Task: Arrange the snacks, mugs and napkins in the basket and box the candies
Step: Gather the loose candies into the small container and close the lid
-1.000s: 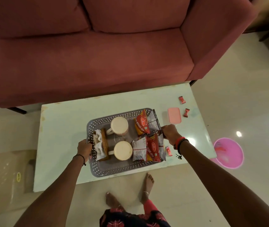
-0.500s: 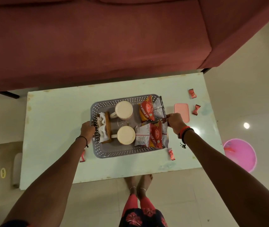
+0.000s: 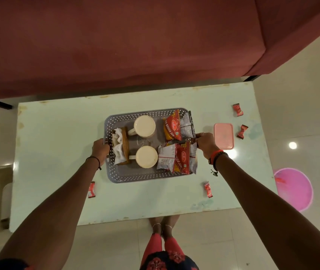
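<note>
A grey perforated basket (image 3: 135,177) rests on the pale green table (image 3: 54,145). Inside it are two cream mugs (image 3: 144,126) (image 3: 146,157), a wooden napkin holder with white napkins (image 3: 120,147) and two red snack packets (image 3: 172,126) (image 3: 178,157). My left hand (image 3: 100,149) grips the basket's left rim, and my right hand (image 3: 205,142) grips its right rim. A closed pink candy box (image 3: 224,135) lies just right of my right hand. Several red wrapped candies lie loose on the table: (image 3: 238,110), (image 3: 241,131), (image 3: 208,189), (image 3: 91,190).
A dark red sofa (image 3: 135,45) stands right behind the table. On the floor at the right is a pink round tub (image 3: 293,189). My feet (image 3: 163,225) stand at the table's front edge. A beige object sits low on the left floor.
The basket has gone from the table's front edge to its middle, still held by both hands. The view has tilted down, and a candy shows at the front left.
</note>
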